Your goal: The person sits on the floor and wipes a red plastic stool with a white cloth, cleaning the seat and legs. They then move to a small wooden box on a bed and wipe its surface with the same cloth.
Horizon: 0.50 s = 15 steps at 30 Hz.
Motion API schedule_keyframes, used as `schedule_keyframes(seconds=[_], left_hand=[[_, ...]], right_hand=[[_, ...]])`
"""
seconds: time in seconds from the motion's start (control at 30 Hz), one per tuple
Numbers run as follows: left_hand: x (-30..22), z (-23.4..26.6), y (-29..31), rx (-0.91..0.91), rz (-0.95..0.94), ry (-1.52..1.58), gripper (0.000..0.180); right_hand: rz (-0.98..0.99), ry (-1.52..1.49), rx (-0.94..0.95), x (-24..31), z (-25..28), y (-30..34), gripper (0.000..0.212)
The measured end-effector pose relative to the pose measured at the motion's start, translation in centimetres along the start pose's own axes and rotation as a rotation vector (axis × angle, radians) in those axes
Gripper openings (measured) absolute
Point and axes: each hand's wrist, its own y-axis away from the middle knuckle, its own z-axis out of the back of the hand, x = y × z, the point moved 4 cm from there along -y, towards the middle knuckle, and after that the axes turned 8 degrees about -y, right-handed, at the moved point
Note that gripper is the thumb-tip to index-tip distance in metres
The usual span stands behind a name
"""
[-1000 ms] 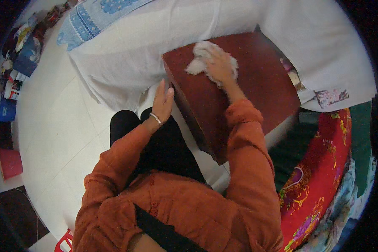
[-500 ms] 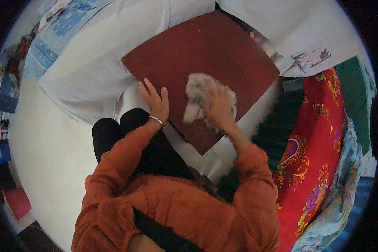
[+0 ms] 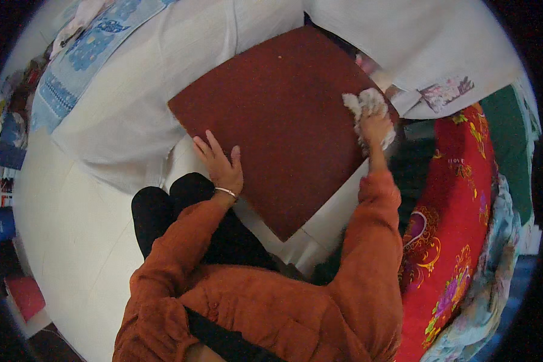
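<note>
A low reddish-brown tabletop (image 3: 271,108) lies in front of me, turned cornerwise. My left hand (image 3: 223,168) rests at its near left edge, fingers spread, holding nothing; a light bangle circles that wrist. At the far right corner of the top, my right hand (image 3: 376,128) presses down on a crumpled off-white cloth (image 3: 362,104). Cloth bunches out ahead of the fingers and along the outer side of the hand, reaching the table's edge. My right fingertips are partly lost in its folds.
White sheets (image 3: 416,42) drape close behind the tabletop. On the right is a red flowered cloth (image 3: 446,241) beside dark green fabric (image 3: 410,163). Pale floor tiles (image 3: 72,223) spread at left. A blue patterned cloth (image 3: 96,51) hangs at the far left.
My right hand has slid the cloth from the middle of the tabletop to its far right corner. My left hand stays at the near left edge, fingers still spread.
</note>
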Motion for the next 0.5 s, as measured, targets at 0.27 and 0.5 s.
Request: schedule_keyframes(seconds=[0.27,0.5], left_hand=[[1.3,-1.1,-0.4,0.024,0.036,-0.001,0.067],[1.5,-0.8,-0.1,-0.016,0.076,-0.018,0.067]], right_hand=[[0.271,-0.206,0.069,7.3,8.4,18.9,0.052],[-0.021,-0.357,-0.059,-1.7,1.1,5.1,0.053]])
